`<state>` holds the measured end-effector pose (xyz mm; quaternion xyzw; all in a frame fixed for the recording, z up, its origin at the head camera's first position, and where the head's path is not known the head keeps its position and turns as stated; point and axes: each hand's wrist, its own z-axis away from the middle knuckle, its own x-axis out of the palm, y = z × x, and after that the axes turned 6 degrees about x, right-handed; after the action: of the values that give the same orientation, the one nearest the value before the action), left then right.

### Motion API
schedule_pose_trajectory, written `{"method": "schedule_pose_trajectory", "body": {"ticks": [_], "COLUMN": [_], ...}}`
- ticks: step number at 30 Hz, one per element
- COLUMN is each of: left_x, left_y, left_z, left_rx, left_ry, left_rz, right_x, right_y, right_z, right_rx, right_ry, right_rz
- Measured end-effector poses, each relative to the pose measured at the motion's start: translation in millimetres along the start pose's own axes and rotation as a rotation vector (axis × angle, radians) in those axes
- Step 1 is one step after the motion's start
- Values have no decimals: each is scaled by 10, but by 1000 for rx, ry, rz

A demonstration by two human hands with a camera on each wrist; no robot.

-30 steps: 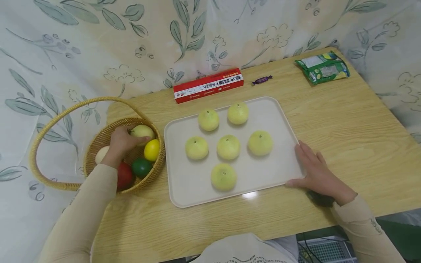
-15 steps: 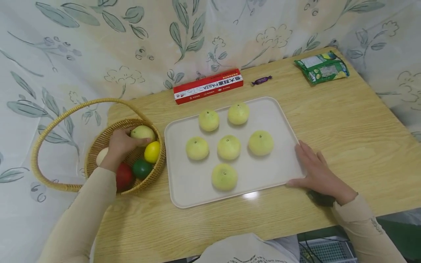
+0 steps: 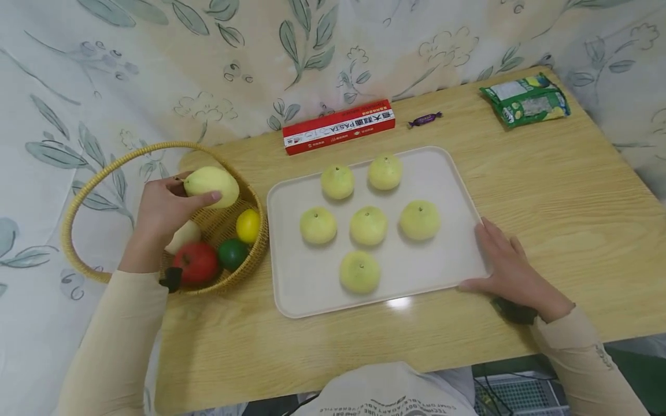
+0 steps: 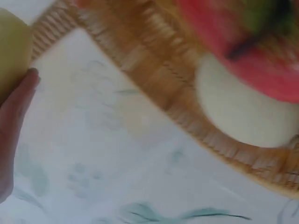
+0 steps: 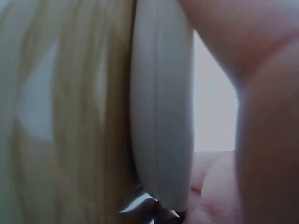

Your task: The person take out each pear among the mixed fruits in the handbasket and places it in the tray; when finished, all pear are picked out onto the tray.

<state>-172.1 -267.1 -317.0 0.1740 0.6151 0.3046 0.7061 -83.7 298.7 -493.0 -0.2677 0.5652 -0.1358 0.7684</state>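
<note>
My left hand point(image 3: 163, 211) grips a pale yellow oval fruit point(image 3: 213, 184) with a short stem, raised above the wicker basket point(image 3: 253, 263). In the left wrist view, a finger point(image 4: 17, 112) lies along the side of this fruit point(image 4: 11, 51). Inside the basket are a red fruit point(image 3: 196, 263), a dark green fruit point(image 3: 232, 254), a yellow lemon-like fruit point(image 3: 248, 226) and a whitish one point(image 3: 185, 236). My right hand point(image 3: 512, 274) rests at the right front corner of the white tray point(image 3: 307, 289), fingers along its edge. Several round yellow-green fruits point(image 3: 368, 225) sit on the tray.
Behind the tray lies a red pasta box point(image 3: 339, 127), with a purple-wrapped candy point(image 3: 425, 119) beside it. A green snack bag point(image 3: 525, 100) is at the table's back right. The basket's tall handle point(image 3: 78, 202) arches to the left. A patterned curtain point(image 3: 364, 34) hangs behind the table.
My left hand has lifted the pale yellow oval fruit up from inside the basket, uncovering more of the whitish and red fruits. The right hand stays at the tray's corner.
</note>
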Motion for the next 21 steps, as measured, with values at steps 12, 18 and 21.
{"method": "schedule_pose_trajectory", "body": {"ticks": [12,18,21], "left_x": [379,853,1119], "left_y": [666,1079,1280], "left_z": [292,353,393], "left_rx": [198,387,465], "left_ry": [-156,-294,-376], "left_rz": [39,27,-11], "right_x": [6,-18,-27], "right_y": [-7,-4,-29], "right_z": [76,54,34], "right_rx": [5,21,18], "right_ry": [4,-11,-21], "right_rz": [-25,-28,-34]}}
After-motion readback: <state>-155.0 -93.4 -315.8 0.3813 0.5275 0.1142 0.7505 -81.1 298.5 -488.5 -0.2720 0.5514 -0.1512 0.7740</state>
